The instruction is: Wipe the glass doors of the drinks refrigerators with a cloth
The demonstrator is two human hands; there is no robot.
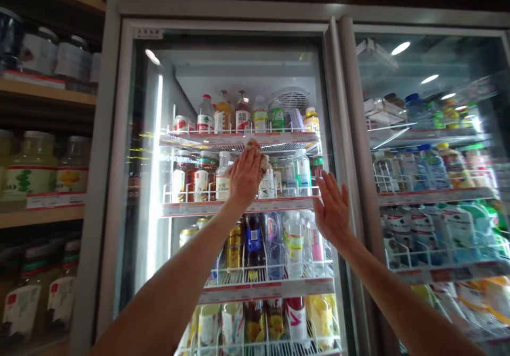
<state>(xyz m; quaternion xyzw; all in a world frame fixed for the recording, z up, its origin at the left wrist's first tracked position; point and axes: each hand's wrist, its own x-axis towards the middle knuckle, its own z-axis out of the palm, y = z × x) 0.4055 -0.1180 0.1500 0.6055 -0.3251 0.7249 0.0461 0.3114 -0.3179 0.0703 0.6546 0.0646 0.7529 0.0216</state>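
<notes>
— Where is the cloth (261, 160)?
— Crumpled, pale, pinned to the fridge door (143, 186) glass under the left hand's (244, 178) closed fingers.
— The right hand (332, 210)?
— Flat open on the glass, holding nothing.

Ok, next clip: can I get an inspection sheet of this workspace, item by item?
Surface: glass door of the left fridge, with light reflections on it.
Job's things: cloth, crumpled, pressed against the glass under the left hand.
Clutter: nothing seen on the glass; bottles and cans stand on wire shelves behind it.
Fingers: left hand lies flat over the cloth, fingers stretched out; right hand is open, palm toward the glass near the door's right edge.
Cables: nothing seen.
Surroundings: second fridge on the right; wooden shelves with jars on the left.
</notes>
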